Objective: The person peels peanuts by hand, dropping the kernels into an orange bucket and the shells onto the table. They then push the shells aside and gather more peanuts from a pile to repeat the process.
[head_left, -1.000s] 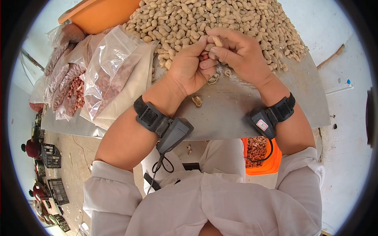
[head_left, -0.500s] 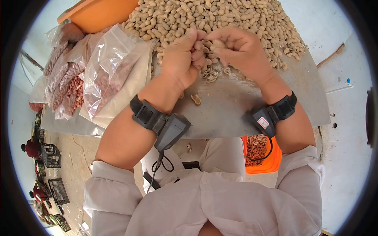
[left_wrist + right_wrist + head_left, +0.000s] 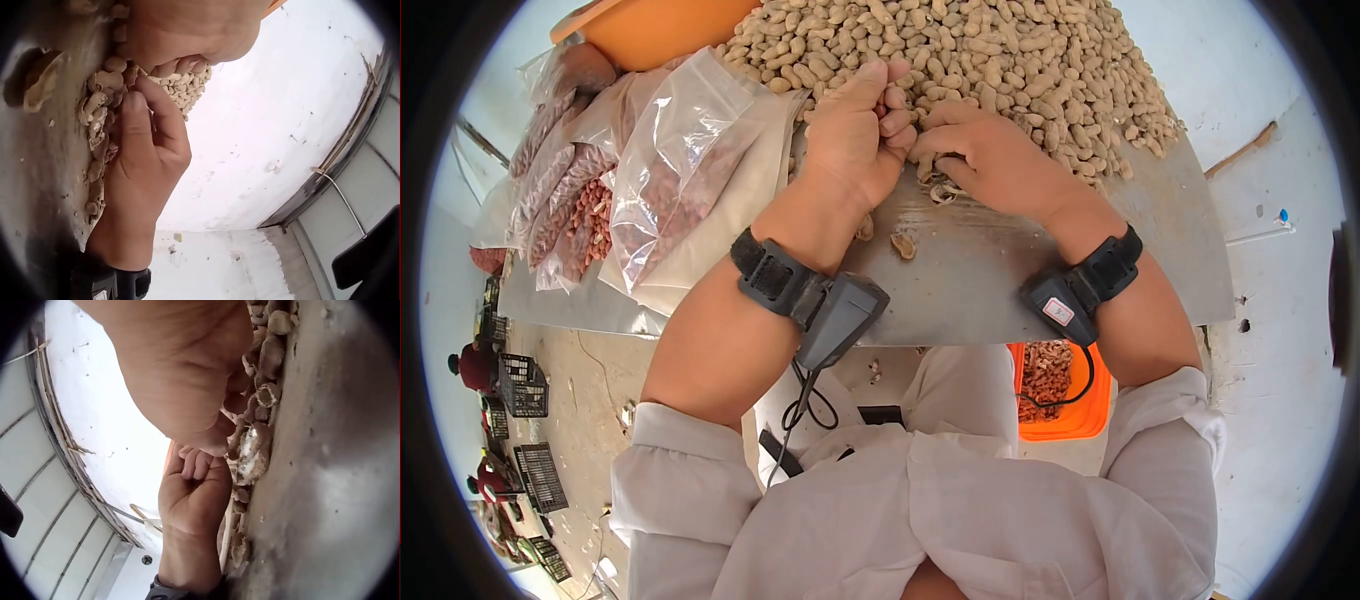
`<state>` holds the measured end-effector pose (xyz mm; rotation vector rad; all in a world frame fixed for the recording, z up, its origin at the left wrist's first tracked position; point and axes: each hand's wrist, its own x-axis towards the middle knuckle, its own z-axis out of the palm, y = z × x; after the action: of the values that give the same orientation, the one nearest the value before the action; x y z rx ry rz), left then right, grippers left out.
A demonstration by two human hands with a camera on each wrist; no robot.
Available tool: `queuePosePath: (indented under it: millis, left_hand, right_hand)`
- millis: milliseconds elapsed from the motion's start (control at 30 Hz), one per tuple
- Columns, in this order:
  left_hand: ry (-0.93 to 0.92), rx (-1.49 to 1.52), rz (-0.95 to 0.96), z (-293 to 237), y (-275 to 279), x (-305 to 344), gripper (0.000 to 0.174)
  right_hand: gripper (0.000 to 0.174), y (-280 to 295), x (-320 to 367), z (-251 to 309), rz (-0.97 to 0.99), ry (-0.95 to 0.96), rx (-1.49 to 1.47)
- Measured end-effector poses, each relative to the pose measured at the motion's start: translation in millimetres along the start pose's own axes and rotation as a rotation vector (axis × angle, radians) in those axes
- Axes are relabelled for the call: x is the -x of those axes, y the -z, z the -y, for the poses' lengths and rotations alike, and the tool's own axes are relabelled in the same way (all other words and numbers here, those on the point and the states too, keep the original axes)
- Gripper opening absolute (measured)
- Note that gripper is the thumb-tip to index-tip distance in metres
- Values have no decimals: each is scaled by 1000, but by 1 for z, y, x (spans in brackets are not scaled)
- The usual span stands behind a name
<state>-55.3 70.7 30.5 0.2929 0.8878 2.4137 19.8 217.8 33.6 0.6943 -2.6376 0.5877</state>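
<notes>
My left hand [image 3: 855, 140] is over the near left edge of a heap of unshelled peanuts [image 3: 1000, 60], its fingers curled round reddish peanut kernels [image 3: 881, 104] that they mostly hide. Close beside it my right hand [image 3: 1005, 165] reaches down to the heap's front edge, thumb and forefinger low among peanuts and broken peanut shells [image 3: 943, 192]. In the left wrist view, the right hand's thumb [image 3: 136, 112] comes right up to the peanuts; I cannot tell whether it pinches one. The right wrist view shows cracked shells [image 3: 253, 453] just under the fingertips.
Clear bags of red kernels [image 3: 670, 190] lie on the left of the metal table [image 3: 970, 290], with an orange basin [image 3: 665, 35] behind. A loose shell [image 3: 903, 245] lies near the front. Below the table stands an orange tub [image 3: 1065, 425] holding kernels. Crates [image 3: 540, 478] stand on the floor.
The right hand held a peanut up beside the left hand; it has since dropped toward the front edge of the heap. My left hand has shifted left and up, its fingers still curled.
</notes>
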Motion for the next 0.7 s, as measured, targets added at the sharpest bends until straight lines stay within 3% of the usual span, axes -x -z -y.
queuePosePath:
  millis: [233,333,533,633,700]
  left_hand:
    - [-8,-1,0,0,-2,2,18]
    - [-13,2,10,0,-1,2,17]
    - [39,-105,93,-1,-4,4,17]
    - [97,-160,181,2,-9,8,13]
    - [61,-205,200,7,-7,7,11]
  right_hand:
    - [11,10,2,3,88,-31,0]
    - [17,13,4,1,-6,46,21]
    - [11,24,1,8,-256,-365,-582]
    - [11,17,1,-3,-450,-275,-705]
    - [13,16,1,-4,-474,-313,-688]
